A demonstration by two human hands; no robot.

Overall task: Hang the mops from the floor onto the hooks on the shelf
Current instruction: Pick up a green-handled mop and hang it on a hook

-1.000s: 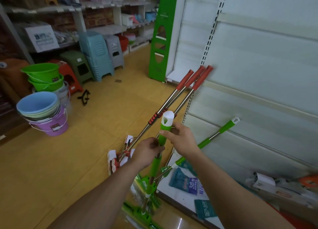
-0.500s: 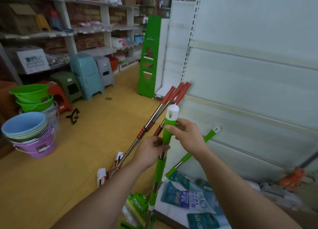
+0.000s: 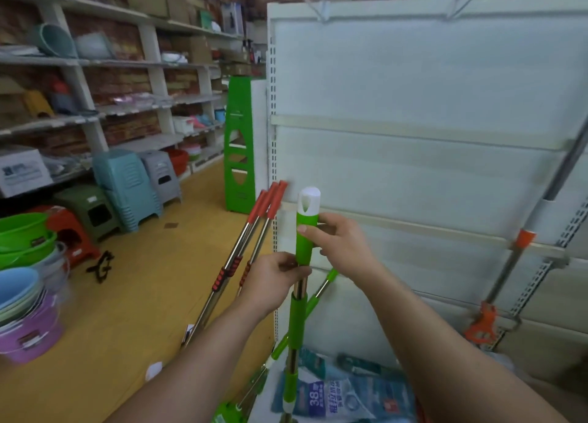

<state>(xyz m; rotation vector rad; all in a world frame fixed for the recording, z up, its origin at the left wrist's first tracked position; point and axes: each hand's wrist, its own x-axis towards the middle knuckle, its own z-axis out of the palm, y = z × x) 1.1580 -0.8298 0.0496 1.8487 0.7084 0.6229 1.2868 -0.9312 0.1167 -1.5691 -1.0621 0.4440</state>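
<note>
Yellow floor (image 3: 127, 311) under white shelf (image 3: 413, 88) and stacked stools (image 3: 127, 187)

The near mop handle (image 3: 304, 238) has a smooth matt green plastic grip, a white plastic cap and a shiny metal shaft below. The three leaning mops (image 3: 254, 231) at left show polished metal tubes with red plastic grips. The far shelf panel (image 3: 413, 88) looks like matt white painted metal. The floor (image 3: 136, 295) is smooth yellow.
</note>
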